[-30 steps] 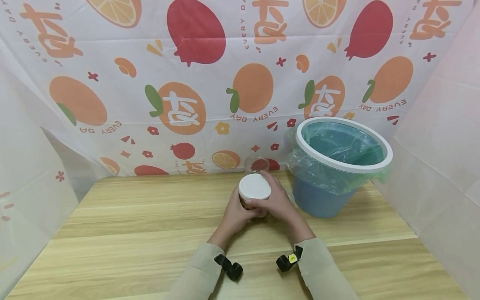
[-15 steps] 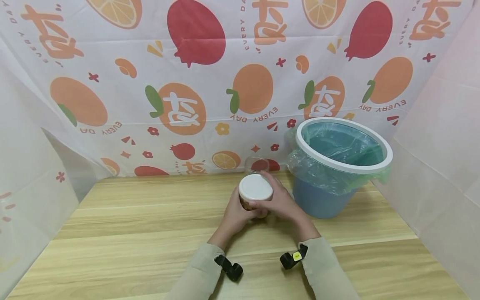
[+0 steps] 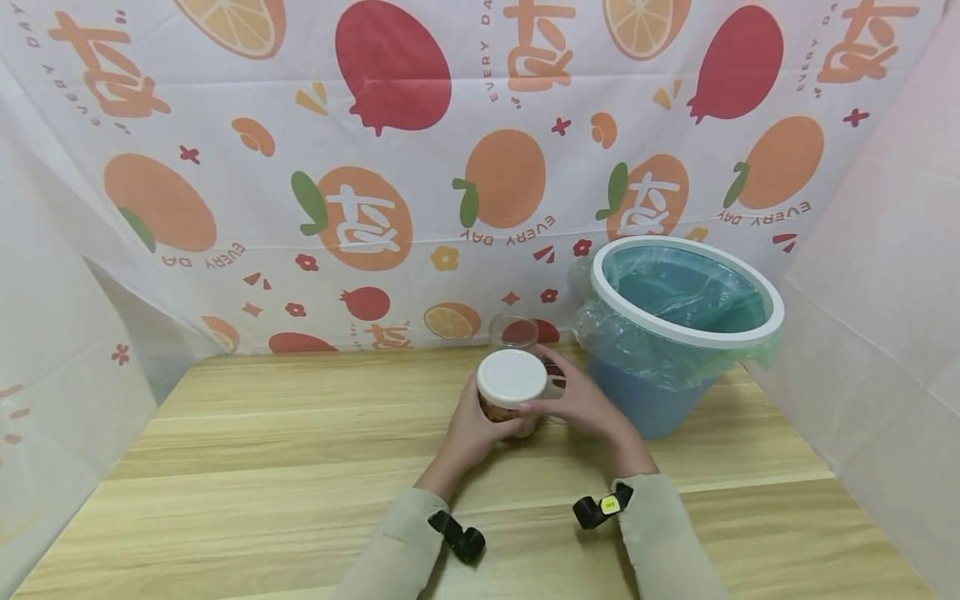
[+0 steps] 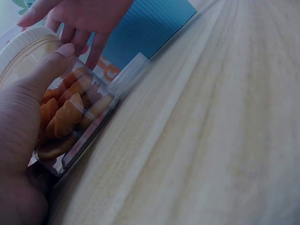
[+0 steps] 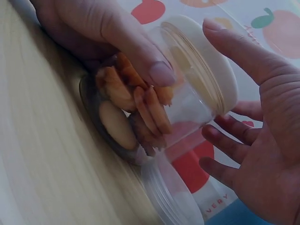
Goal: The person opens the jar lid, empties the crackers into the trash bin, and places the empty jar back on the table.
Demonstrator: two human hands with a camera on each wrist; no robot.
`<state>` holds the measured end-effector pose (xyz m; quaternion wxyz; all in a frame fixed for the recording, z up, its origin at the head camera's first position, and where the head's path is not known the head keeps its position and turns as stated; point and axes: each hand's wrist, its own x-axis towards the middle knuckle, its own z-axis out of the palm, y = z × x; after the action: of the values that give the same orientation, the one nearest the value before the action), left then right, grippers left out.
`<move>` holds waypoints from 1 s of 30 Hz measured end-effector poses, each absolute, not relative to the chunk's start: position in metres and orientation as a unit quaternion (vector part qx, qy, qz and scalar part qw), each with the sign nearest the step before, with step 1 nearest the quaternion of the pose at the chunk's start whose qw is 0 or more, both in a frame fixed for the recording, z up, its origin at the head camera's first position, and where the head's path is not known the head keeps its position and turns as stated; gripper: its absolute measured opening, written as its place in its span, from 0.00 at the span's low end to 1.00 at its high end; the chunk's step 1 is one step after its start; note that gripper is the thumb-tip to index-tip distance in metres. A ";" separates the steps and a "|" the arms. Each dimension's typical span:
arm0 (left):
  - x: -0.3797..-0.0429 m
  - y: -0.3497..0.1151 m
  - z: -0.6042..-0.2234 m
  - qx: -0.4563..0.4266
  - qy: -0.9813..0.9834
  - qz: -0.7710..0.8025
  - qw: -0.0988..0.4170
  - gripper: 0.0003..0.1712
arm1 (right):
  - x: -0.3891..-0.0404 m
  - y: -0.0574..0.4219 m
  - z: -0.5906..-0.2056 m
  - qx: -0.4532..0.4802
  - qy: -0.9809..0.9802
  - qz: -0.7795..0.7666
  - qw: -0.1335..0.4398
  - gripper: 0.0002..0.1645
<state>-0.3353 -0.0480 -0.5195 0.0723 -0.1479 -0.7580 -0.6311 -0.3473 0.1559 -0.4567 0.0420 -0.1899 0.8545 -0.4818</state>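
A clear jar (image 4: 77, 108) with a white lid (image 3: 512, 377) stands upright on the table. Orange-brown, pastry-like snack pieces (image 5: 117, 89) fill its lower part. My left hand (image 3: 471, 425) grips the jar's body from the left, its thumb across the front. My right hand (image 3: 581, 400) is at the lid's right side with its fingers spread. In the right wrist view a gap shows between the right palm and the lid, and whether any fingertip touches the rim I cannot tell. Close behind the jar stands an empty-looking clear container (image 3: 510, 329). A translucent ring-shaped piece (image 5: 171, 192) lies beside the jar.
A blue bucket (image 3: 637, 400) with a white rim and a green plastic liner stands to the right of my hands. Behind the wooden table (image 3: 300, 433) hangs a fruit-print cloth (image 3: 442, 208), with pale sheets at both sides.
My right hand has shifted rightward and loosened from around the lid, exposing more of the translucent piece on the right. The left hand and the jar have stayed nearly in place.
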 end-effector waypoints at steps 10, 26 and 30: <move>-0.336 -0.047 -0.520 -0.159 -0.749 -0.639 0.074 0.60 | -0.352 0.161 -0.459 -0.201 0.862 -0.466 0.019 0.59; -0.335 -0.048 -0.519 -0.151 -0.757 -0.632 0.075 0.59 | -0.349 0.140 -0.466 -0.179 0.848 -0.499 0.019 0.61; -0.335 -0.049 -0.519 -0.151 -0.760 -0.628 0.071 0.59 | -0.347 0.133 -0.466 -0.161 0.847 -0.507 0.018 0.64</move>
<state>-0.3347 -0.0487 -0.5186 0.0705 -0.1514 -0.7599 -0.6282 -0.3473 0.1326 -0.4664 0.0175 -0.1609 0.8466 -0.5070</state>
